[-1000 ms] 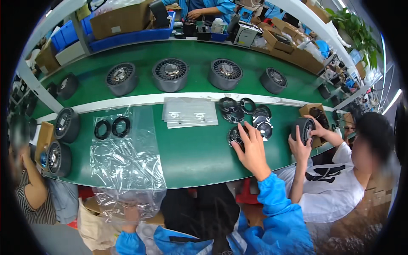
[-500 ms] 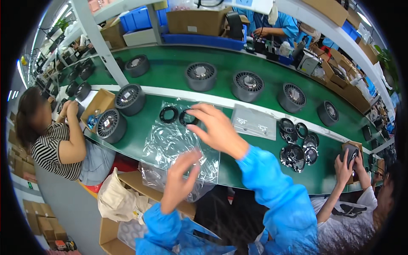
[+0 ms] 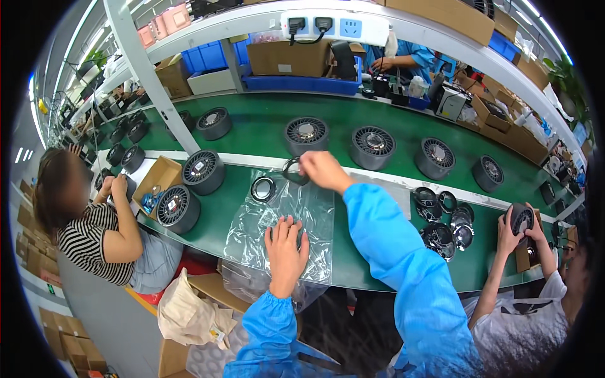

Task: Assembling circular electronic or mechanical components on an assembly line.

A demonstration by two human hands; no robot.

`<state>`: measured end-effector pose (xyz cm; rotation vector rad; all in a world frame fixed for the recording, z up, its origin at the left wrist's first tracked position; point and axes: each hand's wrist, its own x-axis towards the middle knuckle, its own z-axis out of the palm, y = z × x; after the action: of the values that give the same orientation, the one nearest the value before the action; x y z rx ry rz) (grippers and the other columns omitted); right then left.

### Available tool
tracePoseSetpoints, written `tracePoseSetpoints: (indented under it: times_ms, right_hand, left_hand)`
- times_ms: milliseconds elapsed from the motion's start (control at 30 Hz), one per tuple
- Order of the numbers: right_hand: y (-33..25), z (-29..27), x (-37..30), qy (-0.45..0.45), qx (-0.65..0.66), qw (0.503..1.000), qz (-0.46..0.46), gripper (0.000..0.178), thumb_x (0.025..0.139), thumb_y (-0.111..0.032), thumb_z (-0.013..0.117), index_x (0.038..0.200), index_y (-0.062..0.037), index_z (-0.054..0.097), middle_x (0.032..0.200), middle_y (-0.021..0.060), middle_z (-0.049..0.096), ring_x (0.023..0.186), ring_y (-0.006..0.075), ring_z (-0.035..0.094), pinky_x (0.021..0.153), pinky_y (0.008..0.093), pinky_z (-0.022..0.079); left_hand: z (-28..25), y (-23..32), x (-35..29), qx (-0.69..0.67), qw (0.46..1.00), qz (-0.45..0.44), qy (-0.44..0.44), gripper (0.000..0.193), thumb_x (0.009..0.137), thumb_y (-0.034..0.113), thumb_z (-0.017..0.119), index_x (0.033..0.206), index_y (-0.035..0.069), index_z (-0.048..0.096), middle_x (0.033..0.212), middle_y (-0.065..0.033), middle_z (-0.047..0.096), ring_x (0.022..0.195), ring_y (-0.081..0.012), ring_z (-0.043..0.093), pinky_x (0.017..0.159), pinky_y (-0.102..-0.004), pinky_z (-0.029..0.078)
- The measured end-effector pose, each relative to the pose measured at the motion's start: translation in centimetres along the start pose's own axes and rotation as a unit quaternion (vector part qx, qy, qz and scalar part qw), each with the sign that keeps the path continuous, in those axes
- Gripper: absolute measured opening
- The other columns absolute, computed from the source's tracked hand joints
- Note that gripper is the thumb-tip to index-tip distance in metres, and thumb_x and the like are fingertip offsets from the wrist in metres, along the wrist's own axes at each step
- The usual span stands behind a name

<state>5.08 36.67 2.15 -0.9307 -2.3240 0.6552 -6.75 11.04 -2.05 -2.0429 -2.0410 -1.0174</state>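
Observation:
My right hand [image 3: 322, 171] pinches a black ring [image 3: 291, 169] at its right edge. The ring is tilted up over the far edge of a clear plastic bag [image 3: 242, 230] on the green bench. My left hand [image 3: 287, 255] lies on the bag nearer to me, its fingers stretched out. Something dark shows between its thumb and forefinger, too small to make out. Left of the held ring, a second black ring [image 3: 253, 190] with a shiny silver centre rests on the bag.
Several grey finned wheel-like units [image 3: 307, 133] stand along the green bench. Black rings and shiny round parts [image 3: 437, 240] are piled at the right. Co-workers sit on both sides, the right one holding a grey unit [image 3: 522, 219]. A cardboard box [image 3: 157, 179] stands at the left.
My right hand has taken hold of the right-hand ring and tilted it up. My left hand has come down onto the bag. A silver centre now shows in the left ring. The view has shifted.

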Motion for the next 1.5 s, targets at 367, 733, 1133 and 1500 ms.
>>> tracePoseSetpoints:
  times_ms: [367,733,1133,1500]
  right_hand:
    - [-5.3,-9.2,-20.7,-0.107,0.107,0.987,0.046,0.025,0.115,-0.022,0.061,0.110,-0.0019,0.076,0.093,0.0097,0.070,0.089,0.0236,0.068,0.088,0.0377,0.056]
    - [-8.8,-6.2,-27.2,-0.038,-0.101,0.990,0.091,0.072,0.090,-0.034,0.091,0.152,-0.0075,0.066,0.138,0.0123,0.061,0.118,0.0342,0.061,0.104,0.0445,0.051]
    - [-8.5,-5.0,-28.1,0.015,0.018,0.996,0.089,0.095,0.081,-0.021,0.096,0.165,-0.0069,0.053,0.148,0.0155,0.058,0.134,0.0366,0.055,0.111,0.0470,0.048]
    - [-12.7,0.7,-6.2,0.080,0.085,0.981,-0.155,0.050,0.092,-0.027,0.088,0.132,-0.0036,0.072,0.134,0.0162,0.070,0.122,0.0402,0.067,0.108,0.0486,0.054]
  left_hand:
    - [-1.0,-1.0,0.0,-0.056,0.997,-0.046,-0.031,0.032,0.103,0.019,0.073,0.131,0.005,0.073,0.144,-0.0147,0.068,0.146,-0.0345,0.056,0.127,-0.0582,0.032]
    - [-7.5,-3.7,1.8,-0.702,0.678,-0.197,0.089,0.035,0.115,0.016,0.061,0.142,-0.004,0.070,0.157,-0.0111,0.064,0.145,-0.0286,0.060,0.128,-0.0458,0.041]
    - [-1.7,-3.1,1.1,0.050,0.998,-0.022,-0.023,0.046,0.107,0.031,0.072,0.147,0.009,0.071,0.162,-0.0194,0.058,0.153,-0.0431,0.050,0.129,-0.0587,0.034]
    - [-2.0,-3.6,0.9,0.054,0.997,-0.028,-0.038,0.047,0.103,0.032,0.074,0.144,0.007,0.072,0.159,-0.0212,0.059,0.150,-0.0428,0.051,0.127,-0.0622,0.033]
